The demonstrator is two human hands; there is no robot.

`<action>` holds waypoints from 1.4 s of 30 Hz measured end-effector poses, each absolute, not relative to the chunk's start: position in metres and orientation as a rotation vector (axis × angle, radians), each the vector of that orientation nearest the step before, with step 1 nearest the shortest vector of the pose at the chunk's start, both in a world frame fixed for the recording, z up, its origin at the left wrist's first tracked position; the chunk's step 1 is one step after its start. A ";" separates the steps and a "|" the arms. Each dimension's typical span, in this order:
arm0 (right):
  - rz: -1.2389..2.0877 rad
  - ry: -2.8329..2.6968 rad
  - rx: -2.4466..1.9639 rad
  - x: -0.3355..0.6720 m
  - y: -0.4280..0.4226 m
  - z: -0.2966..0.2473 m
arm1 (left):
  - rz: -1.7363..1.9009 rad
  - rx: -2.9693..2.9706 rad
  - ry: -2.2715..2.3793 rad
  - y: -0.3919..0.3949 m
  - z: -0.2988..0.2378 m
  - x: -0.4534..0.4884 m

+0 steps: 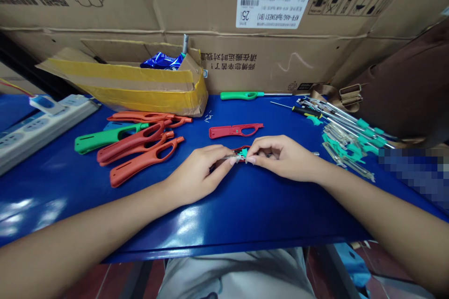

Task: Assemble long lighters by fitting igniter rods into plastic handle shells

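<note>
My left hand [198,173] is closed in a pinch on a slim clear lighter fuel tank, mostly hidden by the fingers. Opposite it, my right hand [289,160] pinches a small teal plastic trigger [242,153] against the tank's end. Both sets of fingertips nearly meet over a red lighter shell half, of which only bits of the edge show. Just beyond lies another red shell half [235,131], its hollow side up. A finished-looking green lighter [242,96] with a metal barrel rests farther back.
Orange, red and green lighter shells [140,159] are piled at left, near a power strip [31,126] and a taped carton [140,96]. At right lie metal tubes [354,119], a screwdriver [303,112] and clear tanks with teal parts [345,147]. Another person's dark sleeve [403,79] is beside them.
</note>
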State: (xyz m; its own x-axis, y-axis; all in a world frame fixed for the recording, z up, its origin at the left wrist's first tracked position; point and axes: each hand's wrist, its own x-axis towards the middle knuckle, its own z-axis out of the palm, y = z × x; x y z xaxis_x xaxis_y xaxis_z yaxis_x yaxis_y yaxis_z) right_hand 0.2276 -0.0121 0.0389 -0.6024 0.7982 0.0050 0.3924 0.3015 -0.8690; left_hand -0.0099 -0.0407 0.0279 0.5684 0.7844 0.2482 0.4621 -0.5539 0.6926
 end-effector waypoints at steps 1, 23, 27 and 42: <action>1.235 -2.137 -1.049 0.227 -0.012 0.039 | 0.737 2.232 0.992 -0.041 0.028 -0.010; 1.244 -2.117 -1.071 0.228 -0.012 0.038 | 0.730 2.255 0.989 -0.041 0.028 -0.011; 1.241 -2.116 -1.072 0.227 -0.013 0.038 | 0.734 2.254 0.985 -0.041 0.029 -0.010; 1.238 -2.124 -1.091 0.229 -0.012 0.037 | 0.721 2.267 0.983 -0.041 0.029 -0.011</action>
State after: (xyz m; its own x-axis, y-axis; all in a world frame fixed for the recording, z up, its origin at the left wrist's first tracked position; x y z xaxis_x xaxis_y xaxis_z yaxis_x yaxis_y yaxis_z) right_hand 0.2292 -0.0120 0.0365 -0.5870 0.8096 -0.0097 0.4077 0.2851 -0.8675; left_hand -0.0110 -0.0412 0.0290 0.5867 0.7704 0.2495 0.4691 -0.5745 0.6707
